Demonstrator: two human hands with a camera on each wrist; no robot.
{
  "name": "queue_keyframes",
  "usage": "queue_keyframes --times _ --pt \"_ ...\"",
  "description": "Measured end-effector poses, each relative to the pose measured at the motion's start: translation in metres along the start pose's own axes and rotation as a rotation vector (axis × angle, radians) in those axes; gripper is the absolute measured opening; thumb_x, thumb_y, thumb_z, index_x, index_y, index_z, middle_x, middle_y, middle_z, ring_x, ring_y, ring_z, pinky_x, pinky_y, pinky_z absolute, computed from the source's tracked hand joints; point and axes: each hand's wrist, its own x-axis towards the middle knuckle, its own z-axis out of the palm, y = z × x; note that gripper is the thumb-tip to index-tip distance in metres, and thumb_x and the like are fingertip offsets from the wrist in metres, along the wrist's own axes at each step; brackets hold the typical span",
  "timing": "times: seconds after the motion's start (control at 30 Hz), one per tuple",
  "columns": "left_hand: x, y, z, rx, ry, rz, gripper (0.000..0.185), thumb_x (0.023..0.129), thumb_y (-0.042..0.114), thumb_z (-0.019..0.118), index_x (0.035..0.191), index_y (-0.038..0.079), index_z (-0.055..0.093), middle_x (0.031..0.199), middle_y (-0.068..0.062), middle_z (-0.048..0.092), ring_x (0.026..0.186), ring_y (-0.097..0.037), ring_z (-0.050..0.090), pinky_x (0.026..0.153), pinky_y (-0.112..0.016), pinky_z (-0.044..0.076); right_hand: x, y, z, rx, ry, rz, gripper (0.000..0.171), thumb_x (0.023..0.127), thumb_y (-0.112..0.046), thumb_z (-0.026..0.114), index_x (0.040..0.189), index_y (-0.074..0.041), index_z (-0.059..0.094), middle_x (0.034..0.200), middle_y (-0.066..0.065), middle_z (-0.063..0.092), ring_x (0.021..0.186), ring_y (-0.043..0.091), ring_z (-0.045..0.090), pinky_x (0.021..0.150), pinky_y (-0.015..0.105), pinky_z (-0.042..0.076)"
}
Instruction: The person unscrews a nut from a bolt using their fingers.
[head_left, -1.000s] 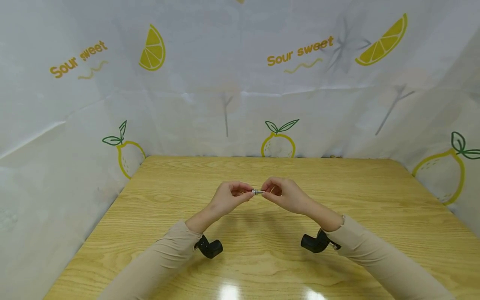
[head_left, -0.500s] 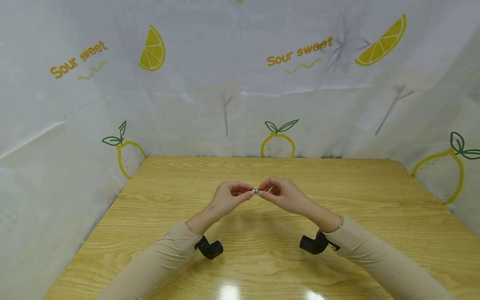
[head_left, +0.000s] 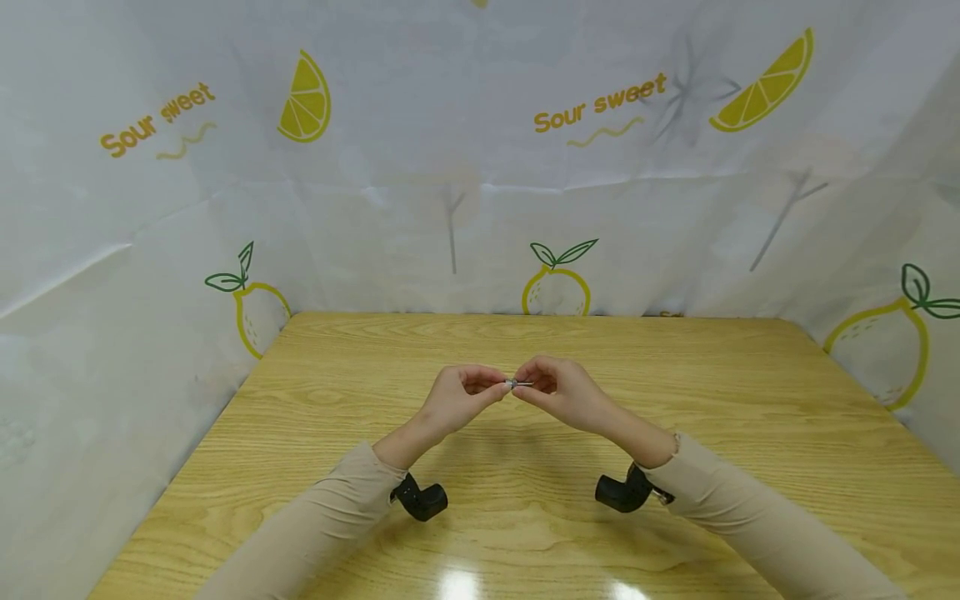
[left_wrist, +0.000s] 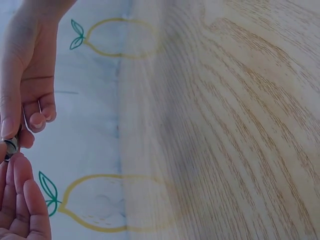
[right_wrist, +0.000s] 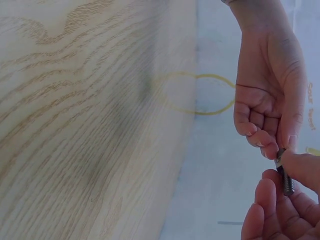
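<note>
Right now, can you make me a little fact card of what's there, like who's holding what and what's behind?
Left hand: pinching one end of the bolt
Right hand: thumb and fingers pinching the same bolt
Bolt: metal, threaded end showing, held above the table
Table: wood
Curtain: behind the table, white, with printed lemons
Sleeves: beige

Small metal piece [head_left: 513, 383] between the fingers [head_left: 491, 392]

White lemon-print sheeting [head_left: 375, 229], creased; wood-grain table [head_left: 517, 475], two glare spots [head_left: 458, 585]
</note>
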Motion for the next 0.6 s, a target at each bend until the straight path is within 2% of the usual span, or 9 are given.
queue_keyframes --times 0.1,0.3,0.37,0.47,0.6 --pt "0.0003 -0.0004 -0.0001 0.000 0.003 -0.007 0.023 0.089 0.018 0.065 0.106 0.003 0.069 0.100 -0.016 0.070 0.093 -0.035 0.065 0.078 -0.037 0.055 -0.0001 -0.0003 -0.0003 -0.002 0.001 -0.012 0.016 0.089 -0.013 0.063 0.101 -0.002 0.063 0.089 0.009 0.067 0.074 0.009 0.061 0.065 0.021 0.052" --pt "0.0009 -0.0024 0.0002 0.003 0.010 0.004 0.022 0.088 0.019 0.066 0.103 0.003 0.070 0.097 -0.015 0.071 0.076 -0.008 0.065 0.073 -0.030 0.054 0.0003 0.0008 0.0000 0.005 0.008 -0.027 0.016 0.086 -0.011 0.066 0.099 -0.003 0.061 0.092 0.010 0.065 0.073 0.008 0.060 0.067 0.021 0.052" --pt "0.0009 -0.0027 0.0005 0.002 0.009 0.010 0.022 0.088 0.019 0.066 0.103 0.003 0.070 0.098 -0.015 0.070 0.077 -0.009 0.065 0.073 -0.031 0.054 0.0007 0.0015 0.0001 0.010 0.008 -0.027 0.017 0.086 -0.012 0.067 0.100 -0.003 0.061 0.094 0.010 0.065 0.075 0.010 0.062 0.068 0.021 0.052" --pt "0.0003 -0.0024 0.0006 -0.010 0.001 0.016 0.023 0.088 0.017 0.065 0.105 0.003 0.069 0.100 -0.016 0.070 0.084 -0.023 0.067 0.079 -0.040 0.055 0.0013 0.0024 0.0001 0.018 0.002 -0.019 0.019 0.089 -0.015 0.064 0.102 -0.003 0.062 0.095 0.012 0.067 0.076 0.011 0.063 0.069 0.021 0.053" --pt "-0.0004 -0.0025 0.0005 -0.018 -0.011 0.026 0.024 0.089 0.017 0.064 0.108 0.002 0.068 0.104 -0.017 0.069 0.097 -0.039 0.064 0.084 -0.047 0.053 0.0020 0.0018 -0.0002 0.031 -0.021 -0.003 0.021 0.093 -0.019 0.058 0.104 -0.002 0.064 0.093 0.013 0.069 0.076 0.011 0.065 0.068 0.022 0.053"
